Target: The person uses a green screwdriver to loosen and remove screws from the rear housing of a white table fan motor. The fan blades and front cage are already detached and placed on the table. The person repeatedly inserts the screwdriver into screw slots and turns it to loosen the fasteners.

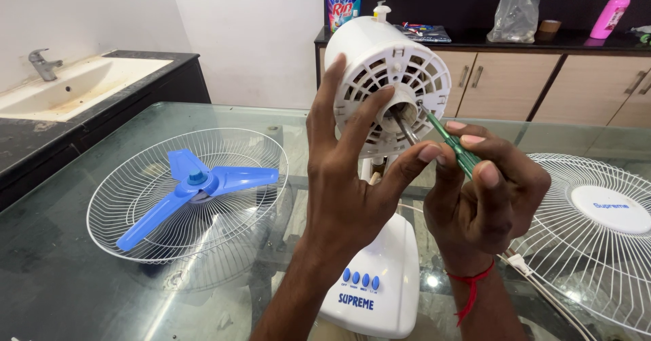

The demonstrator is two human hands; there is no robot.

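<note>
You face a glass tabletop (81, 273). White walls (251, 35) stand behind it, a dark sink counter (41, 144) at left, beige wooden cabinets (542, 86) at right.

Blue-green detergent pouch (342, 2) and pink bottle (612, 13) on counter (475, 40).
</note>
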